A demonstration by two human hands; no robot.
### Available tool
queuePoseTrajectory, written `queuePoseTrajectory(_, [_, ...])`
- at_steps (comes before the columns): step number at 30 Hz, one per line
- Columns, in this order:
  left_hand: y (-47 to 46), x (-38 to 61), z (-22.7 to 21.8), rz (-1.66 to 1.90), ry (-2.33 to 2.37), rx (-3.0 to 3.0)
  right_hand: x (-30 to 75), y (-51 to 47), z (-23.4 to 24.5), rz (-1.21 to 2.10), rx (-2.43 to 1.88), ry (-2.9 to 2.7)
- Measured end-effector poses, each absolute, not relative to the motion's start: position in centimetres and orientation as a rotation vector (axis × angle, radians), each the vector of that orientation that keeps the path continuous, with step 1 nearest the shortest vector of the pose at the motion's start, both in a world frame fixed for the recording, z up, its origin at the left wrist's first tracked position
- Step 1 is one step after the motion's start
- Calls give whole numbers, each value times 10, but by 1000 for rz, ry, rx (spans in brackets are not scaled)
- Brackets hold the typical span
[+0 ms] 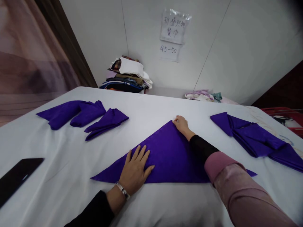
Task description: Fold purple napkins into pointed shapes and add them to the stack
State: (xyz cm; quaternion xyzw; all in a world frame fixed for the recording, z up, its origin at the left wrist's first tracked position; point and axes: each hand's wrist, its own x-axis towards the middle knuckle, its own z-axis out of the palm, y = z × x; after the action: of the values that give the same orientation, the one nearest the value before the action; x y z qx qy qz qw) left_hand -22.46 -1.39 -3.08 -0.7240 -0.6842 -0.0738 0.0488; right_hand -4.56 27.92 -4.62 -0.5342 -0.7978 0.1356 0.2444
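A purple cloth napkin (169,154) lies folded into a triangle, its long edge toward me and its peak pointing away. On the left part of it rests my left hand (136,171), flat with the fingers spread. At the peak my right hand (181,124) pinches the corner between thumb and fingers. My right forearm covers much of the triangle's right side, and only its right tip shows beyond the sleeve.
Folded purple napkins (106,123) lie at the left, with more purple napkins (257,137) at the right. A dark flat device (20,176) sits at the left edge of the white-covered table (71,201). Stacked clothes (130,75) stand behind, by a wall with a paper sign (172,28).
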Motion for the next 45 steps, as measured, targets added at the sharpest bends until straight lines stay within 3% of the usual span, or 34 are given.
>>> queuePoseTrajectory(19, [-18,-220,-29,-263,-2178,-2163,-41,278,-50,349,-1286,-2266])
queuePoseTrajectory(29, [-7,-233,-21,-449,-2243,-2074,-54,235,-31,348,-587,-2716])
queuePoseTrajectory(45, [2,-249,-17,-451,-2355,-1957,-71,233,-16,219,-627,-2852])
